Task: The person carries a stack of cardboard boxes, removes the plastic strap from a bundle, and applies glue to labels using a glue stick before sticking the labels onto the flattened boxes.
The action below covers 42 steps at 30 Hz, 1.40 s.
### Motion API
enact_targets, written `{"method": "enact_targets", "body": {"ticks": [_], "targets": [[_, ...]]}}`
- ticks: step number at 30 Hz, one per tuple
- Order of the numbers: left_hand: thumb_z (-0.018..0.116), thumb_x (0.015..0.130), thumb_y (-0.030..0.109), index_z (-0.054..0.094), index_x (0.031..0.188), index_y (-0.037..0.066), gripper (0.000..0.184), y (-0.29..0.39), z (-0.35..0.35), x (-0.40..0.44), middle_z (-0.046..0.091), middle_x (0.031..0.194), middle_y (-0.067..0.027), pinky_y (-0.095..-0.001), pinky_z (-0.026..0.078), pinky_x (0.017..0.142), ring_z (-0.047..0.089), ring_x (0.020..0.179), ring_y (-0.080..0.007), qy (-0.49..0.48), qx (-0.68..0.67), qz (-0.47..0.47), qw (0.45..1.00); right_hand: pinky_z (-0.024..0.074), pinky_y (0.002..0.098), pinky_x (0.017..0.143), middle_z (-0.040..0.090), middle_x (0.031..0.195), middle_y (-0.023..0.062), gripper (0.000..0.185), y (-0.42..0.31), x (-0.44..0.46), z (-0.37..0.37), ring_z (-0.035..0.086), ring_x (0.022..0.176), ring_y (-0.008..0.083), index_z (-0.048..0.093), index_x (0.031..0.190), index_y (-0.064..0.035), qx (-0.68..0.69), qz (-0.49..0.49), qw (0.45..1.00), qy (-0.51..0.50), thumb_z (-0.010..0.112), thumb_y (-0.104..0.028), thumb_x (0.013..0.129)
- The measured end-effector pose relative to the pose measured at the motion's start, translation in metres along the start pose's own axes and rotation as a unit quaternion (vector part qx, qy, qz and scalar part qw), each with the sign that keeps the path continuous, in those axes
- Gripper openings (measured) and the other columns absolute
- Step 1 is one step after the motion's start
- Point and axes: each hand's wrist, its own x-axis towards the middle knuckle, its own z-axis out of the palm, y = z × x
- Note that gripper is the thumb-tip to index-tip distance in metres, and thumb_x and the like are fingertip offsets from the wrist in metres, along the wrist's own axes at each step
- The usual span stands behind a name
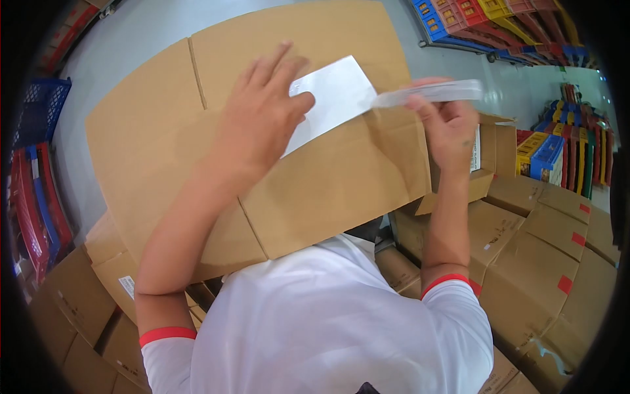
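From my remote seat I see the left hand (266, 98) over the upper face of a big cardboard carton (328, 210), its fingers parted and loosely extended, motion blurring the tips. The thumb is bent inward and overlaps the left part of a white sheet (341, 88); I cannot tell whether it presses on the paper or hovers just above it. I make out nothing gripped in that hand.

My right hand (449, 121) is closed in a pinch, thumb against fingers, around a flat white bundle (453, 90). The bundle is long and narrow, looks layered along its edge like folded paper, and points leftward, its blurred end meeting the sheet's right corner in my view; contact there I can't confirm.

The sheet is smooth, pale and straight-edged, lying at a slant on the carton between both hands. The carton is matte brown board, broad and flat, crossed by dark straight seams (197, 72), with a soft shadow below the bundle.

Nearest me is a creased white shirt (335, 315) with red sleeve bands (168, 333). On the right sit closed brown boxes (538, 262) bearing small red patches (565, 284); beyond them are stacked plastic crates (548, 157) in yellow and blue.
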Motion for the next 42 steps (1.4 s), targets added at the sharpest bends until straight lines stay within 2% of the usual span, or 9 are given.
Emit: {"method": "enact_targets", "body": {"ticks": [1, 5, 7, 10, 13, 20, 26, 38, 42], "targets": [[0.08, 0.078, 0.005, 0.069, 0.093, 0.011, 0.02, -0.007, -0.003, 0.001, 0.052, 0.149, -0.0098, -0.0494, 0.04, 0.114, 0.036, 0.148, -0.0368, 0.0, -0.022, -0.001, 1.0, 0.0574, 0.0288, 0.074, 0.075, 0.097, 0.0094, 0.017, 0.001, 0.003, 0.0, 0.071, 0.089, 0.0153, 0.071, 0.103, 0.0048, 0.088, 0.013, 0.995, 0.053, 0.077, -0.006, 0.091], [0.085, 0.073, 0.008, 0.07, 0.093, 0.013, 0.026, -0.037, -0.009, 0.0, 0.041, 0.161, -0.0085, -0.0552, 0.033, 0.12, 0.025, 0.154, -0.0404, -0.02, -0.086, 0.028, 0.996, 0.058, 0.0289, 0.076, 0.074, 0.1, 0.009, 0.018, -0.015, 0.004, 0.015, 0.071, 0.094, 0.0162, 0.07, 0.106, 0.0051, 0.122, -0.002, 0.991, 0.052, 0.076, -0.006, 0.093], [0.085, 0.075, 0.01, 0.071, 0.094, 0.014, 0.025, -0.044, -0.005, -0.002, 0.035, 0.166, -0.0079, -0.0574, 0.028, 0.122, 0.021, 0.155, -0.0425, -0.028, -0.145, 0.039, 0.988, 0.0587, 0.0299, 0.078, 0.074, 0.101, 0.0097, 0.018, -0.018, 0.002, 0.034, 0.072, 0.092, 0.0165, 0.07, 0.106, 0.0056, 0.05, -0.067, 0.996, -0.039, 0.076, -0.005, 0.092], [0.085, 0.074, 0.011, 0.073, 0.094, 0.015, 0.024, -0.047, -0.003, -0.005, 0.034, 0.166, -0.0076, -0.0573, 0.027, 0.123, 0.019, 0.155, -0.0419, -0.023, -0.179, 0.036, 0.983, 0.0562, 0.0318, 0.088, 0.074, 0.105, 0.0129, 0.02, -0.034, 0.003, 0.053, 0.071, 0.097, 0.0196, 0.068, 0.108, 0.0051, 0.024, -0.024, 0.994, -0.099, 0.076, -0.004, 0.091], [0.084, 0.074, 0.009, 0.074, 0.093, 0.014, 0.022, -0.051, 0.001, -0.006, 0.034, 0.166, -0.0075, -0.0573, 0.027, 0.123, 0.02, 0.156, -0.0411, -0.012, -0.189, 0.038, 0.981, 0.0554, 0.0323, 0.087, 0.074, 0.104, 0.011, 0.015, -0.039, -0.004, 0.079, 0.071, 0.098, 0.0192, 0.072, 0.102, 0.0031, 0.018, -0.033, 0.983, -0.18, 0.077, -0.002, 0.089], [0.08, 0.072, 0.005, 0.075, 0.093, 0.011, 0.022, -0.051, 0.003, -0.007, 0.036, 0.165, -0.0074, -0.0575, 0.027, 0.123, 0.021, 0.156, -0.0397, -0.013, -0.194, 0.032, 0.98, 0.0553, 0.0322, 0.085, 0.075, 0.1, 0.0085, 0.011, -0.04, -0.009, 0.102, 0.072, 0.094, 0.0179, 0.074, 0.099, 0.0002, 0.034, -0.069, 0.973, -0.216, 0.077, -0.002, 0.088], [0.083, 0.073, 0.007, 0.075, 0.094, 0.012, 0.023, -0.051, 0.004, -0.007, 0.038, 0.164, -0.0083, -0.0603, 0.025, 0.123, 0.023, 0.155, -0.04, -0.014, -0.186, 0.039, 0.982, 0.0594, 0.0321, 0.076, 0.075, 0.095, 0.0119, 0.022, -0.029, -0.008, 0.075, 0.074, 0.084, 0.0204, 0.071, 0.106, 0.002, -0.066, -0.016, 0.985, -0.155, 0.078, -0.011, 0.09], [0.084, 0.074, 0.004, 0.071, 0.095, 0.009, 0.026, -0.036, -0.006, 0.001, 0.043, 0.162, -0.0058, -0.0525, 0.035, 0.12, 0.028, 0.153, -0.0405, -0.049, -0.185, 0.016, 0.981, 0.0541, 0.0272, 0.076, 0.074, 0.095, 0.0083, 0.022, 0.028, 0.01, 0.007, 0.068, 0.082, 0.012, 0.07, 0.106, 0.0051, -0.029, 0.024, 0.999, 0.028, 0.077, -0.01, 0.092], [0.083, 0.076, 0.003, 0.072, 0.095, 0.009, 0.023, -0.031, -0.014, 0.003, 0.043, 0.162, -0.0056, -0.0512, 0.036, 0.119, 0.029, 0.153, -0.0389, -0.062, -0.148, 0.011, 0.987, 0.0542, 0.0266, 0.074, 0.073, 0.096, 0.0062, 0.024, 0.022, 0.013, -0.001, 0.069, 0.081, 0.0126, 0.068, 0.109, 0.0048, 0.073, 0.01, 0.993, 0.087, 0.077, -0.011, 0.093]]}}
